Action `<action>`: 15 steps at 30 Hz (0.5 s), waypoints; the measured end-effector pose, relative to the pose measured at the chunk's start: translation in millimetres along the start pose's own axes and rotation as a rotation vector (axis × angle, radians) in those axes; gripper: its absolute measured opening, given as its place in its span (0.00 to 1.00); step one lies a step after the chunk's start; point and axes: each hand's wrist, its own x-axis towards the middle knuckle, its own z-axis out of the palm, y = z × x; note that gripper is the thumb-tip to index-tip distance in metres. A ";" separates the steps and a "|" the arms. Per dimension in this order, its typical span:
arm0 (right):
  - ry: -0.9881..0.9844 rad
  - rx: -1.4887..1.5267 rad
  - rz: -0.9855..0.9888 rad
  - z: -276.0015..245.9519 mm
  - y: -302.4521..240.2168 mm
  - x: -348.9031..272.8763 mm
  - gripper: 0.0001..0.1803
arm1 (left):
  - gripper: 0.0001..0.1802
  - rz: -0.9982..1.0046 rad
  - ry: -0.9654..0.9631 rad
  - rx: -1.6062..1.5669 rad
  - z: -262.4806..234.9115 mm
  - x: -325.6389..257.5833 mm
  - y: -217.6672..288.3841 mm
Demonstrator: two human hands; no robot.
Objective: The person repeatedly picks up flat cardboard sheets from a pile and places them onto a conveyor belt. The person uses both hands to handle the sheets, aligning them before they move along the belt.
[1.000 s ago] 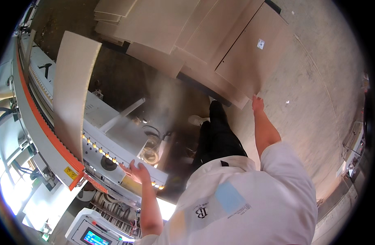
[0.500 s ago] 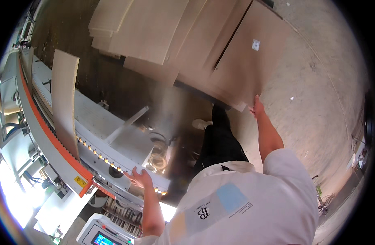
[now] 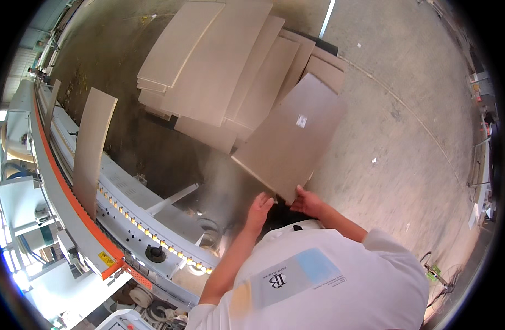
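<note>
A flat brown board [image 3: 280,146] with a small white label [image 3: 301,120] is raised in front of my body, its near corner close to my waist. My right hand [image 3: 307,202] grips that corner, thumb on the upper face. Just left of the corner, my left hand [image 3: 259,210] is close to the board's near edge with its fingers stretched out. Whether its fingertips touch the edge is hard to tell. Behind the held board lies a stack of similar brown boards [image 3: 214,66], spread out in overlapping layers.
Along my left runs a long grey machine with an orange strip [image 3: 71,190] and a row of yellow rollers [image 3: 140,225]. A narrow board [image 3: 92,151] stands upright in it. A grey support arm [image 3: 173,199] juts from its side. Concrete floor [image 3: 395,143] stretches to the right.
My right hand has drawn the labelled board off the stack, toward my body and leftward. My left hand has left the machine's roller edge and come over beside the board's near edge.
</note>
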 end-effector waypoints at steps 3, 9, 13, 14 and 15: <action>-0.085 -0.124 0.091 46.0 10.3 -40.2 0.31 | 0.25 -0.081 -0.178 -0.322 6.9 2.5 2.0; -0.275 -0.918 0.040 70.4 -1.7 -58.0 0.28 | 0.18 -0.080 -0.180 -0.645 -27.2 -27.7 1.0; 0.029 -0.887 -0.303 16.5 -52.9 -7.3 0.22 | 0.17 0.065 -0.083 -0.570 -66.7 -58.7 13.6; 0.076 -0.904 -0.527 -14.5 -63.7 18.4 0.20 | 0.18 0.075 -0.092 -0.557 -89.4 -61.6 2.3; 0.331 -1.135 -0.509 2.1 -90.5 11.0 0.22 | 0.19 0.094 -0.074 -0.555 -114.7 -69.2 -11.1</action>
